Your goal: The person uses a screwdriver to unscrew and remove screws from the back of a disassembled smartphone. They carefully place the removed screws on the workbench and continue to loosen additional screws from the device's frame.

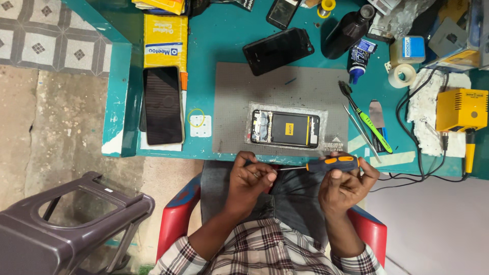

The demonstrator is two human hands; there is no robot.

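Note:
My right hand (345, 187) grips a black and orange screwdriver (331, 164) by its handle, held level over my lap. My left hand (250, 179) pinches at the thin metal tip of the screwdriver, fingers closed around it. Just beyond my hands, an opened phone (285, 129) with its back off lies on a grey work mat (239, 91) on the teal table (224, 35); its black battery and circuit board show.
A dark phone (162, 105) lies at the table's left edge, another black phone (278, 50) beyond the mat. Tweezers (359, 130), a green-handled brush (368, 121), a black bottle (348, 31), a tape roll (402, 75) and a yellow soldering unit (461, 109) sit right. A grey stool (66, 224) stands lower left.

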